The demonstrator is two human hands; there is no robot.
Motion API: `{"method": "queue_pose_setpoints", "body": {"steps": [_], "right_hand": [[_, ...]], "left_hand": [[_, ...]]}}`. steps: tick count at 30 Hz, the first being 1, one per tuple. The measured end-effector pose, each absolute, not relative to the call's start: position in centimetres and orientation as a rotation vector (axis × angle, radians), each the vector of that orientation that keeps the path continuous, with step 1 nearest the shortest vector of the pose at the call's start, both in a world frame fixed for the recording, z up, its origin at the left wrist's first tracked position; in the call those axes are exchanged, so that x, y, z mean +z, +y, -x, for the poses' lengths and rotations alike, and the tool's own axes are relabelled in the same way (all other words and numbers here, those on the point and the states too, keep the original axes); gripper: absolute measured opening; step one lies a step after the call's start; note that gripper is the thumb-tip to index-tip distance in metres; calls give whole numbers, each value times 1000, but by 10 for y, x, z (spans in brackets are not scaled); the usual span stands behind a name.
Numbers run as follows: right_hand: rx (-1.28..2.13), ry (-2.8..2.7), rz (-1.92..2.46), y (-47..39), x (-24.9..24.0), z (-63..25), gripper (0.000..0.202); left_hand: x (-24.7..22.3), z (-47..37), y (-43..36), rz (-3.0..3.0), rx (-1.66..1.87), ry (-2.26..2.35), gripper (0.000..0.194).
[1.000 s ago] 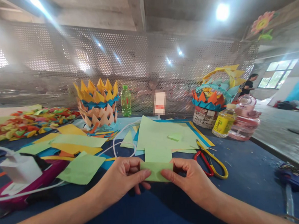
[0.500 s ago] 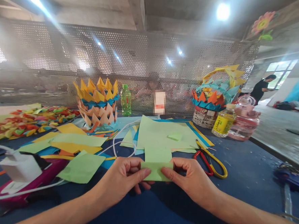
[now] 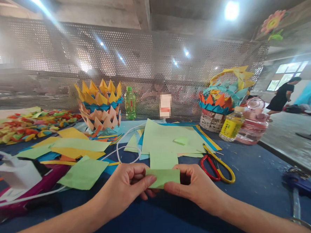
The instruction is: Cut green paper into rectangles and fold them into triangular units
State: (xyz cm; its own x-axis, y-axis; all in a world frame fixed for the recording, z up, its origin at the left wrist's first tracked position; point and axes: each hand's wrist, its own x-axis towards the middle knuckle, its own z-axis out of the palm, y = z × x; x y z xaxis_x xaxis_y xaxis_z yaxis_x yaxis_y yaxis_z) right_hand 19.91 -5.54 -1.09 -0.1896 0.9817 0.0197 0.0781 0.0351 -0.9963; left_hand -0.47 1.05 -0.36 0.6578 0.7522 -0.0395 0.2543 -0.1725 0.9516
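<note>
As left hand (image 3: pixel 128 186) and right hand (image 3: pixel 199 186) grip, green paper (image 3: pixel 164 176) — between.

The right hand's (image 3: pixel 199 184) thumb is lower and flatter than a second ago, along the near edge of the folded green paper (image 3: pixel 167 177), baring more of its right end. Far right, a person (image 3: pixel 283 96) in dark clothes, earlier partly behind the pink bottle (image 3: pixel 252 126), now stands farther right, leaning rightward.
</note>
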Motion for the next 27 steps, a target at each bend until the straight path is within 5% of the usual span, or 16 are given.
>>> {"method": "queue_pose_setpoints", "body": {"steps": [27], "right_hand": [[868, -1735, 1312, -65, -13, -195, 28]], "left_hand": [[-2, 4, 0, -1892, 418, 804, 21]]}}
